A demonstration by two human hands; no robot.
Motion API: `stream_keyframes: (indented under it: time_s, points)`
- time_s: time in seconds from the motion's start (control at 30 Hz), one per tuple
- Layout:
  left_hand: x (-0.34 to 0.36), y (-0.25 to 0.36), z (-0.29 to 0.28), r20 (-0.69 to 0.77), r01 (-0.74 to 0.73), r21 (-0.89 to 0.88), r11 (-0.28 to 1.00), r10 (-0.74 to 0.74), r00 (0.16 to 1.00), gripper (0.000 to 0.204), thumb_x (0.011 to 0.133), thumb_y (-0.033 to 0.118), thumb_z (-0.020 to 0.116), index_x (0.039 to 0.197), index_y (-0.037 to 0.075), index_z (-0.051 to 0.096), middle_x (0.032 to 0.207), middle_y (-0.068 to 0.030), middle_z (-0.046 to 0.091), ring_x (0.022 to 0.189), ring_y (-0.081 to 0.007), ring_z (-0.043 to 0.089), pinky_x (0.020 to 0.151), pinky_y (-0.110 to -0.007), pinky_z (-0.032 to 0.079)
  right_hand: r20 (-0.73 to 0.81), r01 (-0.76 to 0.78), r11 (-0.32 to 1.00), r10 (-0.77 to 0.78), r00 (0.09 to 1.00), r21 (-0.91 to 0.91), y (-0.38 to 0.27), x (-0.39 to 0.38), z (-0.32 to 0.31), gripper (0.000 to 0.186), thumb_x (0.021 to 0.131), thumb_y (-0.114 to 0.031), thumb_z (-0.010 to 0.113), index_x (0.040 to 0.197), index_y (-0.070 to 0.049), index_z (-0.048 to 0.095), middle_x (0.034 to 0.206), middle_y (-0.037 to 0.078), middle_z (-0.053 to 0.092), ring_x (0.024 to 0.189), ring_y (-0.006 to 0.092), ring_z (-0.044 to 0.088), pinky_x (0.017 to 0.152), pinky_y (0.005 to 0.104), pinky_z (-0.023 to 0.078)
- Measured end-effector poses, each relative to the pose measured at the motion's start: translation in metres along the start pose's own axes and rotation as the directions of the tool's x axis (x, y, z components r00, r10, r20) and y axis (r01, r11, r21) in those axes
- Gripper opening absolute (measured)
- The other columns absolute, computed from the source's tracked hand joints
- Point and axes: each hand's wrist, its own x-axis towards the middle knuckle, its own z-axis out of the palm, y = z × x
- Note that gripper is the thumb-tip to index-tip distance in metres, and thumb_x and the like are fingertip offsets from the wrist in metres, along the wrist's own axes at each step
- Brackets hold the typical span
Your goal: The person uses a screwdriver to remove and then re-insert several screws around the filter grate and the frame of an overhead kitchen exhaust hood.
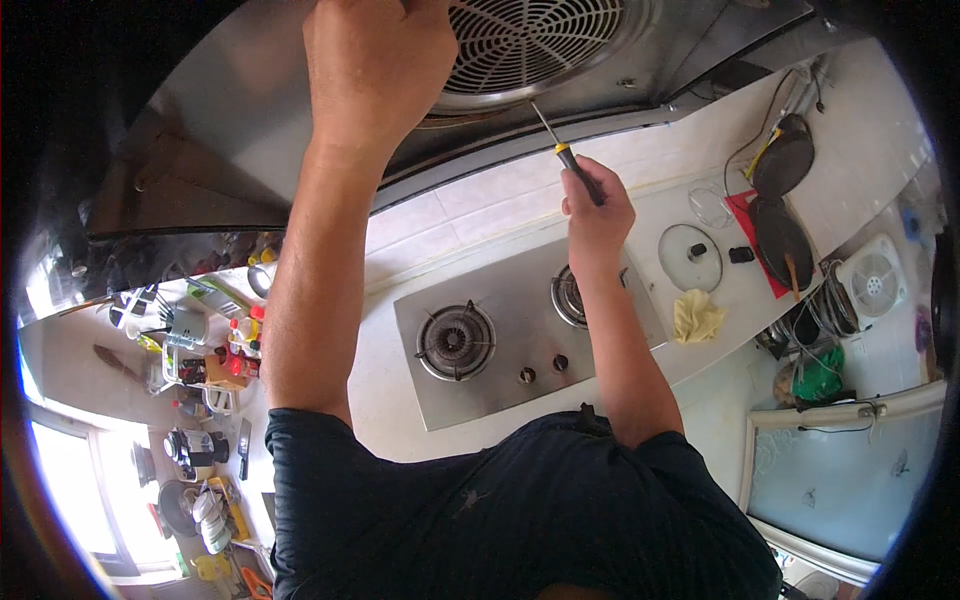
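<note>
Overhead is a metal range hood (650, 50) with a round slatted vent grille (530, 40). My left hand (380, 70) is raised at the top edge of the picture, beside the grille's left side. Its back faces me; the fingers are bent out of sight, so I cannot make out what they hold. Lower and to the right, my right hand (600, 215) is closed around a screwdriver (580, 170) with a black and yellow handle. The thin shaft points up, its tip at or close to the grille's lower rim; contact cannot be made out.
Below lies a steel two-burner gas stove (480, 400) set in a white counter. To its right are a glass pot lid (690, 258), a yellow cloth (698, 317) and dark pans (783, 240). Bottles (245, 335) and kitchenware crowd the left side. A glass-topped freezer (840, 480) stands at lower right.
</note>
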Motion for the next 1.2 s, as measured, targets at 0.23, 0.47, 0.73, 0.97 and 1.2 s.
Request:
stream_keyframes:
  time_s: [0.23,0.47,0.73,0.97,1.2]
  points:
    - [-0.002,-0.001,-0.004,-0.040,-0.030,0.022,0.999,0.031,0.999,0.014,0.088,-0.002,0.072,0.101,-0.002,0.067,0.091,-0.0144,0.064,0.083,-0.0247,0.066,0.074,-0.035,0.051,-0.049,-0.074,0.946,0.094,0.994,0.317,0.003,-0.010,0.010,0.026,0.095,-0.004,0.073,0.119,0.001,0.067,0.097,0.007,0.069,0.071,0.0094,0.056,0.068,0.0275,0.051]
    - [-0.005,-0.013,-0.006,-0.051,-0.032,-0.040,0.999,0.030,0.998,0.014,0.088,-0.002,0.071,0.101,-0.002,0.066,0.091,-0.0143,0.065,0.082,-0.0241,0.065,0.074,-0.035,0.051,-0.055,-0.258,0.773,0.353,0.934,0.579,-0.011,-0.014,0.016,0.018,0.104,-0.016,0.063,0.113,0.000,0.060,0.092,0.010,0.069,0.070,0.0116,0.063,0.065,0.0325,0.057]
    - [-0.006,-0.010,-0.008,-0.043,-0.029,-0.021,0.999,0.028,0.999,0.013,0.087,-0.002,0.071,0.100,-0.001,0.066,0.091,-0.0152,0.065,0.080,-0.0247,0.065,0.072,-0.035,0.051,-0.001,-0.299,0.820,0.343,0.939,0.488,0.004,-0.015,0.014,0.017,0.104,-0.020,0.067,0.105,-0.004,0.063,0.081,0.002,0.061,0.064,0.0079,0.053,0.056,0.0276,0.047]
    - [-0.007,-0.012,-0.010,-0.042,-0.042,0.018,0.999,0.043,0.998,0.013,0.087,-0.002,0.071,0.100,-0.001,0.066,0.089,-0.0153,0.064,0.079,-0.0242,0.064,0.071,-0.035,0.051,-0.051,-0.247,0.811,0.321,0.946,0.530,-0.006,-0.016,0.019,0.017,0.101,-0.014,0.070,0.112,-0.003,0.063,0.084,0.000,0.057,0.066,0.0071,0.053,0.058,0.0282,0.048]
    - [-0.010,-0.034,-0.002,-0.111,-0.073,-0.034,0.997,0.069,0.991,0.014,0.088,-0.003,0.071,0.101,-0.002,0.065,0.089,-0.0142,0.064,0.077,-0.0230,0.063,0.070,-0.035,0.050,-0.259,-0.041,0.899,0.170,0.951,0.436,-0.001,-0.015,0.027,0.024,0.103,-0.019,0.069,0.116,-0.002,0.058,0.085,0.003,0.058,0.066,0.0085,0.055,0.066,0.0304,0.052]
